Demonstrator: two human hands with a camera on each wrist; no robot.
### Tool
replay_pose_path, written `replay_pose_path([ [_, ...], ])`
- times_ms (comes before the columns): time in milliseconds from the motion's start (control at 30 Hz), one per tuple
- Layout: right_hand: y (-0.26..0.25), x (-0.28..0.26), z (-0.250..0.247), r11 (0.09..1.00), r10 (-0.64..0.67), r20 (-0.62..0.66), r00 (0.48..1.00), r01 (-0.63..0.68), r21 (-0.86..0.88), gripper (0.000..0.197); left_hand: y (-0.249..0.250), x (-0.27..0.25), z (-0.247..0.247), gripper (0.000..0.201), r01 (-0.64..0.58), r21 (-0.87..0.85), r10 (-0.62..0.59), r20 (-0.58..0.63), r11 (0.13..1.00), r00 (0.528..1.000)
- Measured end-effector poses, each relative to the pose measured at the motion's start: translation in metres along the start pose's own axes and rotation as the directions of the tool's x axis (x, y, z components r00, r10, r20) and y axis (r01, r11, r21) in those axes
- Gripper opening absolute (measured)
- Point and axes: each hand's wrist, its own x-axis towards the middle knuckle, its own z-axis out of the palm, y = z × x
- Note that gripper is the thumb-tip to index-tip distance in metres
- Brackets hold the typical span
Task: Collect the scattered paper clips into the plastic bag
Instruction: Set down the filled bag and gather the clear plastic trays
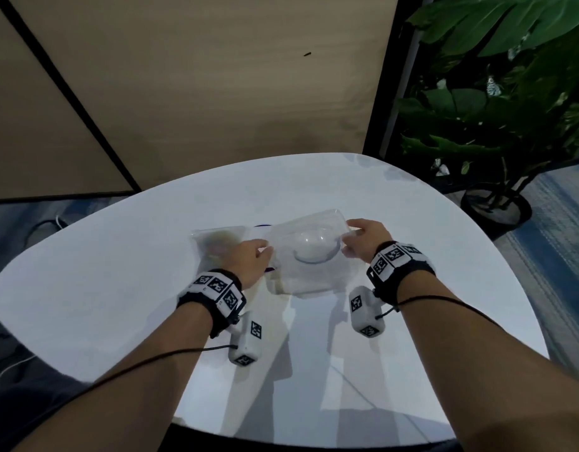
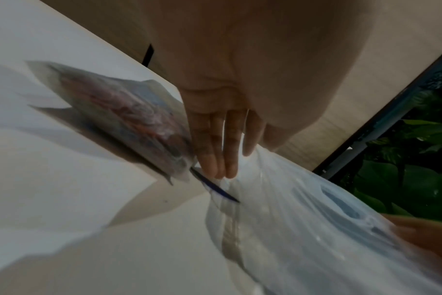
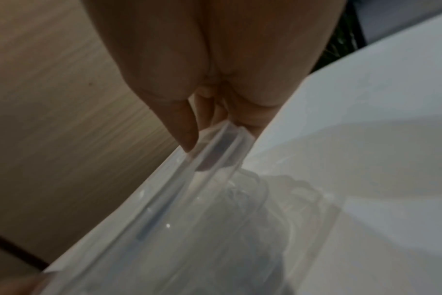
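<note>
both hands grasped the plastic bag [image 1: 309, 256] above the table [image 1: 118, 288]: left hand [image 1: 249, 261] at its left edge, right hand [image 1: 366, 239] pinching its right edge.

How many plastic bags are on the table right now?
2. One clear bag sits mid-table, held open between the left hand and right hand. A second bag with blurry colored contents lies flat just left of it. Others could be hidden.
</note>
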Motion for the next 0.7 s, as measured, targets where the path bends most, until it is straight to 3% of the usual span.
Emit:
replay_pose_path([
  [100, -0.009, -0.004, 0.000, 0.984, -0.046, -0.128, 0.991, 0.023, -0.178, 0.038, -0.005, -0.002, 0.008, 0.064, 0.061, -0.103, -0.055, 0.061, 0.993, 0.997],
  [267, -0.015, -0.019, 0.000, 0.903, -0.024, -0.188, 0.982, -0.059, -0.426, 0.033, 0.001, -0.004, 0.012, 0.063, 0.165, -0.328, -0.144, 0.086, 0.930, 0.986],
  [367, -0.010, -0.017, 0.003, 0.930, -0.006, -0.212, 0.977, -0.072, -0.359, 0.030, 0.003, -0.001, 0.011, 0.063, 0.148, -0.310, -0.156, 0.001, 0.939, 0.988],
  [467, -0.004, -0.013, 0.002, 0.977, 0.041, -0.228, 0.973, -0.088, -0.196, 0.042, 0.003, 0.004, 0.010, 0.059, 0.168, -0.311, -0.184, -0.023, 0.936, 0.983],
  [600, 0.007, -0.009, -0.007, 0.991, 0.133, -0.105, 0.986, -0.135, -0.020, 0.035, -0.002, 0.010, 0.010, 0.048, 0.209, -0.386, -0.218, 0.021, 0.899, 0.976],
  [700, 0.010, -0.005, -0.007, 0.990, 0.139, -0.061, 0.988, -0.140, -0.005, 0.032, 0.000, 0.012, 0.005, 0.039, 0.197, -0.271, -0.211, -0.024, 0.942, 0.977],
])
